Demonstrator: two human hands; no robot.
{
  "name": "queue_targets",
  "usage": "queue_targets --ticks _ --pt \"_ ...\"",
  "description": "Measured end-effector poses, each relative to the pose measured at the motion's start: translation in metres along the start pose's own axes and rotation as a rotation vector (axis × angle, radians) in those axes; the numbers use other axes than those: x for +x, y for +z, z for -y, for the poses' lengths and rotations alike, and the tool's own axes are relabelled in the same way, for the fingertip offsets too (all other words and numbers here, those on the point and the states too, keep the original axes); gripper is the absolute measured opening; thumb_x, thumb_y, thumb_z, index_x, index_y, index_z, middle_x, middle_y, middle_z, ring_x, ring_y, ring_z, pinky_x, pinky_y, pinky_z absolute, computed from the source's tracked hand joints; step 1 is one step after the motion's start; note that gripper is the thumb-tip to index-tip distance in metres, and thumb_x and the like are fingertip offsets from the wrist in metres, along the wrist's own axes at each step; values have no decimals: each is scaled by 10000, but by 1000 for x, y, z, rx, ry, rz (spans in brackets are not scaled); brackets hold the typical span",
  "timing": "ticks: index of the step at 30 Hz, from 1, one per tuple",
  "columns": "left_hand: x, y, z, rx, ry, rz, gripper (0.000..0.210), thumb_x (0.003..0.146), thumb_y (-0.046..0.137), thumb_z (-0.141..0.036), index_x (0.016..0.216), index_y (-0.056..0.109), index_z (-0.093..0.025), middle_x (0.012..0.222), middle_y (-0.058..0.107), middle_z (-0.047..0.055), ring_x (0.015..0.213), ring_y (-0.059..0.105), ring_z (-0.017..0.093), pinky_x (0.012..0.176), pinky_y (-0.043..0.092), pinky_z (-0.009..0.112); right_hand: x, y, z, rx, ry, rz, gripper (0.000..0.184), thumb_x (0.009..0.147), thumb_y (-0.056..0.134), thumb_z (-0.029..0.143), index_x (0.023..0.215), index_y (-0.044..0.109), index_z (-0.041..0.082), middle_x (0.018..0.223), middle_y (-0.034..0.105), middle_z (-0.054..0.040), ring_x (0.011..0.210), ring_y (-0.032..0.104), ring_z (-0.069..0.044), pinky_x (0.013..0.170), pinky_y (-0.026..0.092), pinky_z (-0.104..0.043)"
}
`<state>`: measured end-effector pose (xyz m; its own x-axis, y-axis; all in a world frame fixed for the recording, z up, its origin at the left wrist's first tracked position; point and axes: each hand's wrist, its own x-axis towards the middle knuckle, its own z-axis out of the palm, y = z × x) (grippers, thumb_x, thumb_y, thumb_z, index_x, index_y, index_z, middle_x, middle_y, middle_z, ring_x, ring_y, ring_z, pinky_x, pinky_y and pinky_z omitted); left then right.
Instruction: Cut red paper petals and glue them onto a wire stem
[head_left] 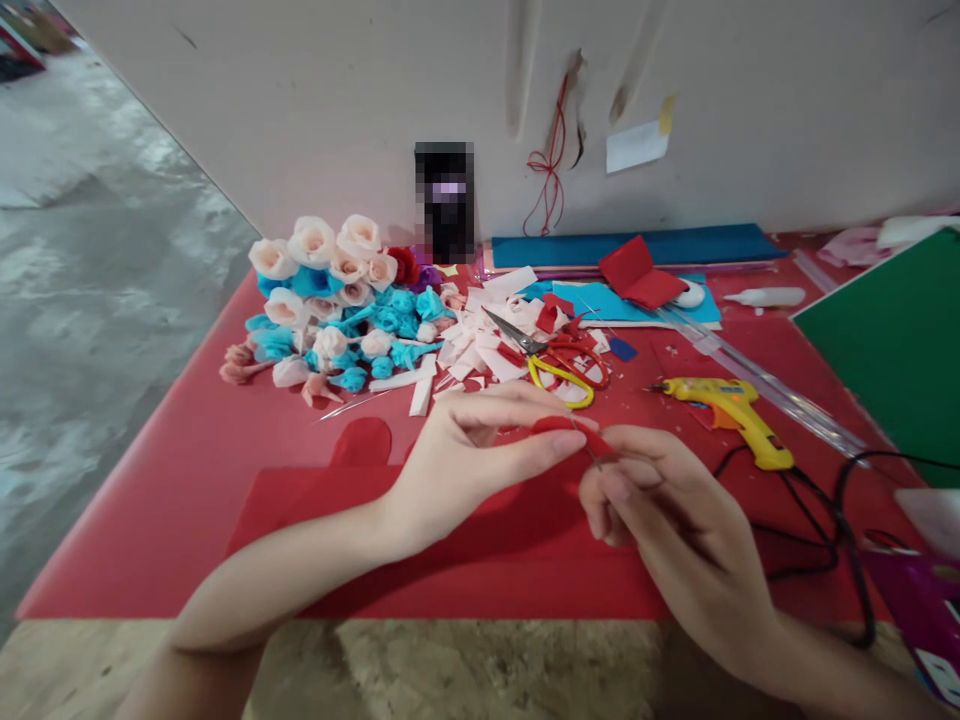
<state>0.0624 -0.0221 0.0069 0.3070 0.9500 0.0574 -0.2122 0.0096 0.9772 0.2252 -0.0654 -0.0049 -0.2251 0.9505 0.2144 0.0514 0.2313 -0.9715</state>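
Pinching the red piece (553,424) between thumb and fingers, the left hand (465,460) stood at the centre of the frame. The right hand (660,510), right of centre, gripped a thin rod (588,448) with its fingertips, across that piece. The piece appeared light, soft and easily creased, probably paper; a gentle hold near its edge was judged safest. The rod seemed slim and stiffer, best taken close to its end. Beneath, a red sheet (285,500) lay on the desk (150,520); beyond, near mid-frame, lay scissors (534,347).
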Motion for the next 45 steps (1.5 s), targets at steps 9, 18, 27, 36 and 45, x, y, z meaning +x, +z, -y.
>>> queue_targets --ticks 9,18,27,36,45 --pt "0 0 1 -21 13 -14 108 721 687 -177 709 735 -273 784 691 -21 799 618 103 762 522 198 2 -2 1 -114 -37 10 247 895 372 89 727 481 234 611 507 33 484 442 -72 458 359 -218" --pt "0 -4 -1 66 25 37 138 757 653 -236 872 718 -275 938 706 -3 852 648 144 668 536 218 1 -1 0 -60 -21 10 300 900 371 83 1079 473 301 622 494 47 489 443 -66 460 359 -202" --pt "2 -6 -6 194 186 -20 124 729 671 -151 774 724 -253 766 711 -24 764 623 116 783 502 251 1 1 -1 -63 -12 9 254 902 383 104 1067 462 281 630 493 51 493 439 -61 445 352 -182" --pt "2 -6 -6 134 122 -4 66 748 653 -185 765 710 -214 781 707 -4 785 630 133 776 503 249 4 3 1 -21 -3 -8 240 882 379 64 999 496 239 603 466 57 491 458 -50 444 360 -167" --pt "14 -10 16 -116 44 159 146 818 574 -198 813 716 -229 827 691 -6 817 624 106 775 488 195 -1 -3 6 122 70 48 288 906 354 99 1035 510 304 619 498 48 502 441 -61 455 343 -180"
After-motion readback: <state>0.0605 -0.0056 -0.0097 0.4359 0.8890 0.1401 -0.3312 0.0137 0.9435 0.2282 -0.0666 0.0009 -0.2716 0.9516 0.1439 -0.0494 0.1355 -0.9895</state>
